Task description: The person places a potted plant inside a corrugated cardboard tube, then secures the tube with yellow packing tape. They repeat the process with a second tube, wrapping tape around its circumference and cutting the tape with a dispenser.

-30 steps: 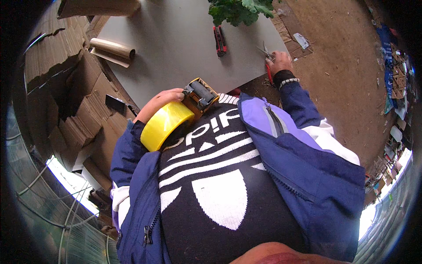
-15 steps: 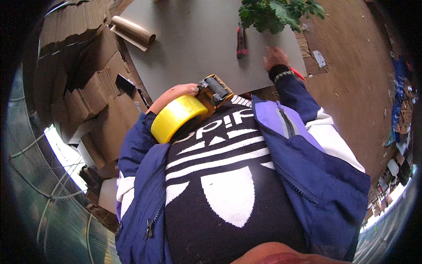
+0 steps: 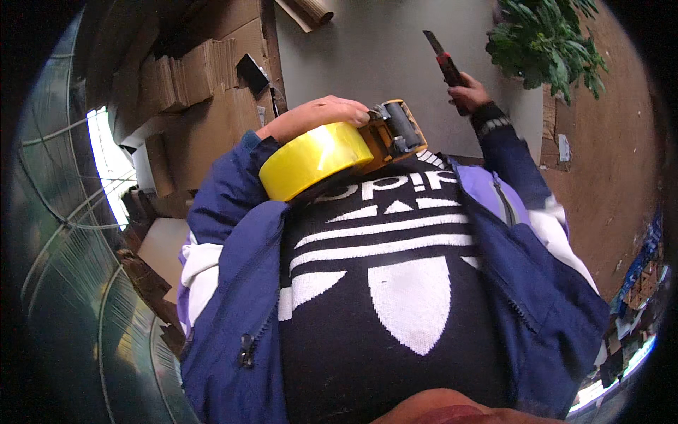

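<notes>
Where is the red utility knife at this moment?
In the head view, the utility knife is at upper right, held in the right hand above the grey table, just left of the leafy green plant.

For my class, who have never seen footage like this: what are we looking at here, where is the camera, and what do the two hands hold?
There is no machine here: a person works with bare hands. The picture comes from a wide fisheye camera worn on the person's head, looking down, so the dark sweater and blue jacket fill the middle and straight edges bend near the rim. The left hand holds a tape dispenser with a big yellow tape roll, close to the chest. The right hand holds a utility knife with a red and black handle over a grey table. A leafy green plant sits at the table's far right, a rolled brown paper at its far edge. Stacked cardboard lies to the left.
</notes>
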Tool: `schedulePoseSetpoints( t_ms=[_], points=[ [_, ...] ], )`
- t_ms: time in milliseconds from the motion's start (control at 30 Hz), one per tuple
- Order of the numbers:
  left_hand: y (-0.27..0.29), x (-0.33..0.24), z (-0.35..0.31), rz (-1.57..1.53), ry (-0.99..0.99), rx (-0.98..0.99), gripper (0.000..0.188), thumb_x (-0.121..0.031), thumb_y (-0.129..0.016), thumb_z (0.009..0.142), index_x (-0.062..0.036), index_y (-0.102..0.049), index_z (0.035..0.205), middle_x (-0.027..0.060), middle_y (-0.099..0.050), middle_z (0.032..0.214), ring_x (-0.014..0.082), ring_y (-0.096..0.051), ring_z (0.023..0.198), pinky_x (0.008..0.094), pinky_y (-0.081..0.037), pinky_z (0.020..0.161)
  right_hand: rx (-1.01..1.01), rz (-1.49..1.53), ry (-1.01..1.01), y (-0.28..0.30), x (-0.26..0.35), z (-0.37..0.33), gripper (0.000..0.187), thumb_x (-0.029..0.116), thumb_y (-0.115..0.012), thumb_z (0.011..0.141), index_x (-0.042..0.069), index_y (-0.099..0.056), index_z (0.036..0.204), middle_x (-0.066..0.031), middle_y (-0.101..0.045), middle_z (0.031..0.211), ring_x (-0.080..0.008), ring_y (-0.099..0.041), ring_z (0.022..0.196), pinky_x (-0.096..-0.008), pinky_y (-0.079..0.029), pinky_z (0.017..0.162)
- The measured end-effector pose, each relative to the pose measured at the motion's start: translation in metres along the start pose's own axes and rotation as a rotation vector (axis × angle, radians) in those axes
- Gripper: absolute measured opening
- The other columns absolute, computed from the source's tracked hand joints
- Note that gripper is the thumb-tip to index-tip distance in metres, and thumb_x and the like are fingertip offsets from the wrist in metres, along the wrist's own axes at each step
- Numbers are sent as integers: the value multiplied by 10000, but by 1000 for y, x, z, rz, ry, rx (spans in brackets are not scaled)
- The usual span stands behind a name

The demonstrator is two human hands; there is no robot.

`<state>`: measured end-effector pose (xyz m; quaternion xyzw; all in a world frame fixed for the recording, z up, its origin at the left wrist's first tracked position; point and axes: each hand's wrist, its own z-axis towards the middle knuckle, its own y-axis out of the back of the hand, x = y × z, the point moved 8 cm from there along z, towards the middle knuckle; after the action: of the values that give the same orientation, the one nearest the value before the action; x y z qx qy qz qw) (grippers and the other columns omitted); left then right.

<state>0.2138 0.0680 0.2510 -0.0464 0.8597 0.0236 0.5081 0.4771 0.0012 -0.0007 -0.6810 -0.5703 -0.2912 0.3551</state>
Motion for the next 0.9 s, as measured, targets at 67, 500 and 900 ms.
schedulePoseSetpoints(
  t_ms=[67, 500, 900],
  points=[
    [-4, -8, -1, -106, 279, -84, 486, -323, -614, 914, 40, -638, 1236, 95, -678, 1078, 153, -643, 916, 262, -521, 805, 149, 249, 172, -12, 44, -60, 430, 181, -672, 911, 38, -539, 1294, -73, -651, 1000, -163, -637, 816, -324, -531, 729],
    [-34, -42, 23, -15, 307, 81, 511, -409, -551, 941, 25, -668, 1184, 131, -688, 1076, 209, -647, 974, 288, -508, 871, 288, -90, 286, -81, 162, -211, 427, 193, -666, 961, 5, -563, 1330, -101, -648, 1135, -147, -620, 994, -295, -518, 901],
    [-35, -56, 12, 99, 314, 61, 530, -423, -550, 938, 38, -672, 1169, 144, -690, 1061, 216, -653, 957, 289, -513, 854, 117, -192, 575, -91, 166, -233, 410, 107, -673, 940, 16, -602, 1333, -135, -678, 1156, -181, -673, 1007, -293, -542, 905]
  ],
)
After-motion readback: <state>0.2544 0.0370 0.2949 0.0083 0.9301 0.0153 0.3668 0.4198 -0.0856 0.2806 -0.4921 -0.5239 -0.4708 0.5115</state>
